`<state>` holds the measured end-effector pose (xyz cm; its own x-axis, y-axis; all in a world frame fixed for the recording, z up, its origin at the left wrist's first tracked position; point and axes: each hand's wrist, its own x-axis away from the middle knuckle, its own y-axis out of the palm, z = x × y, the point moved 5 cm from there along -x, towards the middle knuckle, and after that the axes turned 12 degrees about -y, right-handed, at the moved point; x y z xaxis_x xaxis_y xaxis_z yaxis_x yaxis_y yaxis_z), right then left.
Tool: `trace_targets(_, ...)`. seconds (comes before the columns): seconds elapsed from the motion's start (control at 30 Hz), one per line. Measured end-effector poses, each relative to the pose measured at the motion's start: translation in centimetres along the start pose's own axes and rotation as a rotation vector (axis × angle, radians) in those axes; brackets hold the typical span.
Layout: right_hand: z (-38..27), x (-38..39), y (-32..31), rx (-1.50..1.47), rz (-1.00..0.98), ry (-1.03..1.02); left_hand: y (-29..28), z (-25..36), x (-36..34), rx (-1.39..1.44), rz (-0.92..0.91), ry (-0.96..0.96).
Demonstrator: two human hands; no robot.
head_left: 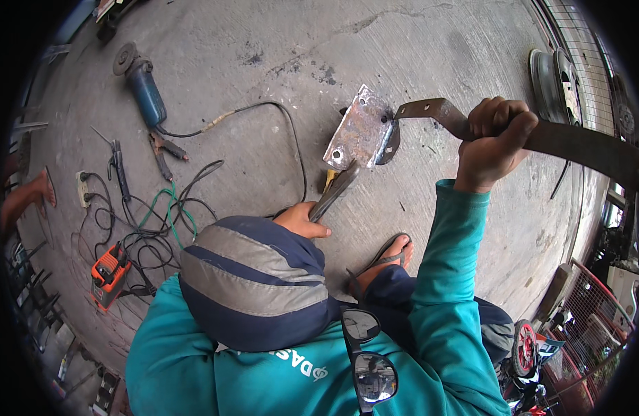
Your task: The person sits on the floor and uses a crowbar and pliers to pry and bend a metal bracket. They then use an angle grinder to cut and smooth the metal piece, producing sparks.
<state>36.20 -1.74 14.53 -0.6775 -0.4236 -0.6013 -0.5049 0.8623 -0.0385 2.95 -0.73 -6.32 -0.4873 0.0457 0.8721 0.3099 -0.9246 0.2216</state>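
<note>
My right hand [495, 142] is closed around a long, bent flat metal bar [579, 147], thumb on top. The bar's near end has several holes and meets a rusty metal plate [361, 128] with corner holes, or lies just over it; I cannot tell which. Beside the plate's right edge is a dark curved metal piece [389, 145]. My left hand [302, 220] grips a grey plier-like tool [335, 193], its tip at the plate's lower edge. Something yellow [330, 180] shows beside that tool. My left knee hides part of the left arm.
An angle grinder [145, 90] lies at upper left. Nearer are a welding clamp [168, 154], an electrode holder [118, 166], tangled cables, an outlet [82, 188] and an orange machine [110, 274]. Another person's foot [46, 186] is at far left; wheel rims [555, 83] stand at right.
</note>
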Motion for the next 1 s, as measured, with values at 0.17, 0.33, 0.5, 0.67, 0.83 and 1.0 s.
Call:
trace_targets(0.17, -3.9, -2.8, -0.2, -0.290, 0.019, -0.188, 0.1, 0.6, 0.5, -0.092, -0.034, 0.001)
trace_targets(0.33, -0.4, 0.2, 0.5, 0.002, -0.007, -0.100, 0.2, -0.5, -0.3, 0.004, 0.010, 0.040)
trace_targets(0.5, -2.2, -1.7, 0.6, 0.022, 0.070, -0.069, 0.0, -0.2, -0.2, -0.011, -0.027, 0.003)
trace_targets(0.67, -1.8, -0.6, 0.8, 0.056, 0.024, -0.114, 0.0, -0.9, -0.8, -0.056, -0.017, -0.003)
trace_targets(0.83, -0.3, -1.1, 0.9, -0.008, -0.008, -0.024, -0.3, -1.3, -1.0, -0.081, 0.007, 0.023)
trace_targets(1.0, -3.3, -2.3, -0.3, -0.054, -0.008, -0.090, -0.4, -0.8, -0.8, -0.103, 0.025, -0.015)
